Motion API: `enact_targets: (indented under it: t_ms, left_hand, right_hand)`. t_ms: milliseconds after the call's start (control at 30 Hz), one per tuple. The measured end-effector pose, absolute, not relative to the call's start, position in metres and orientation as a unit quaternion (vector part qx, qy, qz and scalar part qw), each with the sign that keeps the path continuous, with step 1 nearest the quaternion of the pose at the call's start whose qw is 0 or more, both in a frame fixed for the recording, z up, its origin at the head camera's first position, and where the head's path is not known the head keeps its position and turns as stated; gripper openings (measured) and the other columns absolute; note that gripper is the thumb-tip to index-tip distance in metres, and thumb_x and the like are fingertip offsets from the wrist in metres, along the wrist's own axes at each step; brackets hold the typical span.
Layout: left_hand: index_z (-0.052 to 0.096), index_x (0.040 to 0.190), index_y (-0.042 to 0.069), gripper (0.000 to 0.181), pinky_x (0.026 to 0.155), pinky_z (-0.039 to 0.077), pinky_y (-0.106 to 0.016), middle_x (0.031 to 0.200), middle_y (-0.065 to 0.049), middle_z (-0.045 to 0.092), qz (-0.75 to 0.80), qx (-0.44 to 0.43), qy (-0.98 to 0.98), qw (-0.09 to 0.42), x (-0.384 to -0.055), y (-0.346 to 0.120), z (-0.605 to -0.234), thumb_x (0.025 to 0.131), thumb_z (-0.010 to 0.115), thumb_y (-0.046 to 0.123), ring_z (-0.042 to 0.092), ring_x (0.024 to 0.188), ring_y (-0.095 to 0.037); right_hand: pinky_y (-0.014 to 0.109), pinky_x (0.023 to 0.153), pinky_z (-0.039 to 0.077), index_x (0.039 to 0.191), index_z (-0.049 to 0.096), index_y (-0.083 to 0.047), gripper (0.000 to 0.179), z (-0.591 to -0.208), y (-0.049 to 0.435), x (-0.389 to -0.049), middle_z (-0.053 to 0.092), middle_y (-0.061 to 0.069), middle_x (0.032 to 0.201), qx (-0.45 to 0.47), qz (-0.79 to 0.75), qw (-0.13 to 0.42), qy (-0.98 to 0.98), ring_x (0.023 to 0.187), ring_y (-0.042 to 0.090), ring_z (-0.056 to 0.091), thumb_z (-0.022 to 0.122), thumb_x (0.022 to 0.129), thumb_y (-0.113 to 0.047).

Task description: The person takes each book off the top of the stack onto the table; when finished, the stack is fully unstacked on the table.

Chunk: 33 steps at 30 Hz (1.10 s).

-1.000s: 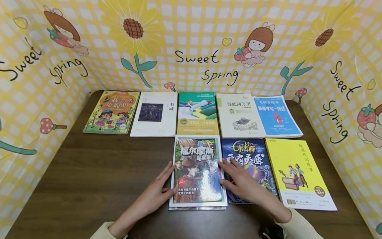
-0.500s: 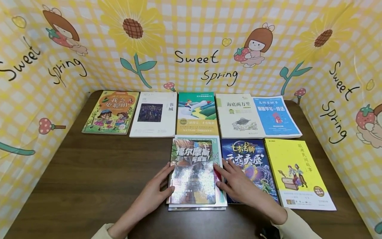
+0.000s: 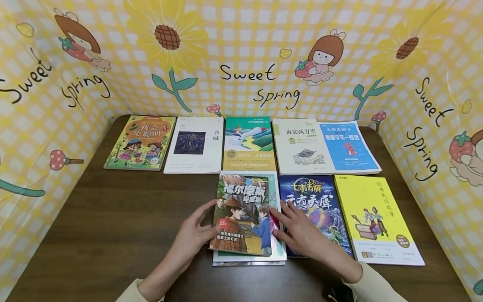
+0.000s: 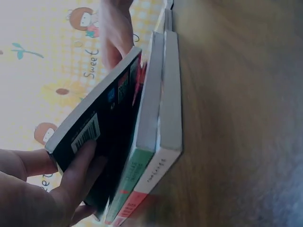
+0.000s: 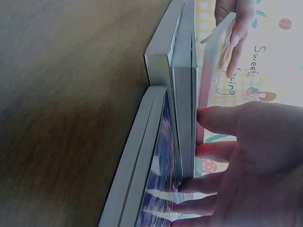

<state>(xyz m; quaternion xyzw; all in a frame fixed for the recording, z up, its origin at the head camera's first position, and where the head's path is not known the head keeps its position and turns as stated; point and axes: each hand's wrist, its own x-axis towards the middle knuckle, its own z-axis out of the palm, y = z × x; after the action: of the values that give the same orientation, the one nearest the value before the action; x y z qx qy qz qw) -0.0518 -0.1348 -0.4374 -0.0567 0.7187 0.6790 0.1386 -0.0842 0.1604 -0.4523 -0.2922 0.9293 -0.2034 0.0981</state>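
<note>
A paperback with a cartoon detective cover [image 3: 241, 222] lies tilted on top of a short book stack [image 3: 256, 259], its left side raised. My left hand [image 3: 188, 235] grips that raised left edge, thumb on the cover. In the left wrist view, left-hand fingers [image 4: 80, 165] press the dark back cover [image 4: 106, 111] by its barcode. My right hand [image 3: 302, 230] has its fingers extended, touching the paperback's right edge and the stack's side. That hand reaches across a blue-purple fantasy book [image 3: 313, 201]. In the right wrist view, the tilted paperback [image 5: 215, 61] stands off the stack.
Several books line the back of the brown table [image 3: 124, 218], among them an orange-green one [image 3: 141, 142], a white one [image 3: 194, 144] and a blue one [image 3: 351, 147]. A yellow book [image 3: 377, 222] lies at right. Patterned yellow cloth [image 3: 241, 42] walls the table.
The paperback has slid left on the stack and its left side has risen into a tilt. My left hand has shifted from resting beside it to gripping its edge; my right fingers moved slightly left.
</note>
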Motion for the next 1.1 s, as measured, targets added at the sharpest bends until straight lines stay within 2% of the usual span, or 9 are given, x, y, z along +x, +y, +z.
enact_targets:
  t_ms: [200,300,433,667,733,800,867,900,1100]
  left_hand:
    - [0.044,0.144,0.013,0.065,0.065,0.05,-0.025,0.141,-0.02,0.042,0.687,-0.058,0.709,0.15,-0.053,-0.134,-0.441,0.086,0.065,-0.006,0.061,0.068,-0.015]
    - [0.046,0.144,0.018,0.066,0.057,0.045,-0.024,0.093,-0.012,0.061,0.682,-0.063,0.711,0.158,-0.053,-0.136,-0.44,0.086,0.064,-0.007,0.049,0.051,-0.01]
    - [0.045,0.145,0.019,0.068,0.055,0.043,-0.025,0.046,0.004,0.038,0.679,-0.053,0.715,0.162,-0.054,-0.146,-0.432,0.085,0.062,-0.007,0.04,0.043,-0.011]
    - [0.04,0.148,0.013,0.071,0.054,0.049,-0.024,0.055,0.001,0.059,0.688,-0.043,0.717,0.103,-0.058,-0.182,-0.409,0.084,0.062,-0.009,0.056,0.05,-0.01]
    - [0.038,0.149,0.01,0.07,0.056,0.051,-0.023,0.083,-0.007,0.069,0.688,-0.039,0.719,0.089,-0.057,-0.195,-0.404,0.086,0.063,-0.007,0.059,0.055,-0.009]
    - [0.038,0.149,0.009,0.068,0.058,0.053,-0.023,0.12,-0.014,0.061,0.687,-0.038,0.721,0.081,-0.056,-0.208,-0.401,0.087,0.063,-0.005,0.061,0.057,-0.007]
    - [0.038,0.149,0.009,0.066,0.058,0.053,-0.023,0.144,-0.016,0.038,0.687,-0.041,0.721,0.08,-0.053,-0.22,-0.401,0.089,0.063,-0.003,0.059,0.058,-0.005]
    - [0.038,0.149,0.01,0.065,0.058,0.053,-0.022,0.148,-0.015,0.029,0.684,-0.044,0.723,0.081,-0.052,-0.225,-0.402,0.09,0.063,-0.001,0.058,0.058,-0.004]
    - [0.038,0.149,0.012,0.066,0.049,0.042,-0.02,0.143,-0.008,0.032,0.675,-0.069,0.728,0.097,-0.046,-0.244,-0.414,0.09,0.064,-0.001,0.043,0.051,-0.002]
  right_hand:
    - [0.064,0.106,0.026,0.147,0.04,-0.009,0.056,-0.453,0.16,-0.084,0.029,0.027,0.151,-0.288,-0.197,0.102,0.931,0.138,0.049,0.024,0.054,0.099,-0.032]
    - [0.064,0.105,0.026,0.148,0.039,-0.009,0.057,-0.453,0.16,-0.084,0.029,0.027,0.151,-0.287,-0.192,0.103,0.933,0.138,0.048,0.024,0.054,0.099,-0.033]
    - [0.064,0.105,0.026,0.149,0.038,-0.01,0.057,-0.453,0.161,-0.084,0.029,0.027,0.151,-0.29,-0.188,0.102,0.933,0.138,0.048,0.024,0.054,0.099,-0.032]
    - [0.064,0.106,0.025,0.149,0.037,-0.013,0.058,-0.453,0.16,-0.085,0.029,0.025,0.152,-0.283,-0.188,0.111,0.934,0.139,0.046,0.023,0.055,0.098,-0.034]
    - [0.064,0.106,0.025,0.149,0.038,-0.013,0.058,-0.452,0.159,-0.085,0.029,0.025,0.152,-0.28,-0.186,0.113,0.935,0.139,0.046,0.023,0.055,0.098,-0.034]
    - [0.064,0.106,0.025,0.149,0.038,-0.012,0.058,-0.451,0.159,-0.085,0.029,0.025,0.152,-0.281,-0.185,0.114,0.935,0.139,0.046,0.023,0.055,0.098,-0.033]
    - [0.064,0.106,0.025,0.149,0.038,-0.012,0.057,-0.45,0.159,-0.085,0.03,0.026,0.151,-0.282,-0.186,0.113,0.934,0.139,0.047,0.024,0.055,0.098,-0.033]
    - [0.064,0.106,0.025,0.149,0.038,-0.012,0.057,-0.449,0.158,-0.085,0.03,0.026,0.151,-0.284,-0.187,0.112,0.934,0.139,0.047,0.024,0.055,0.098,-0.032]
    - [0.064,0.106,0.026,0.148,0.039,-0.011,0.057,-0.45,0.16,-0.085,0.03,0.027,0.151,-0.284,-0.189,0.11,0.934,0.138,0.048,0.025,0.056,0.098,-0.031]
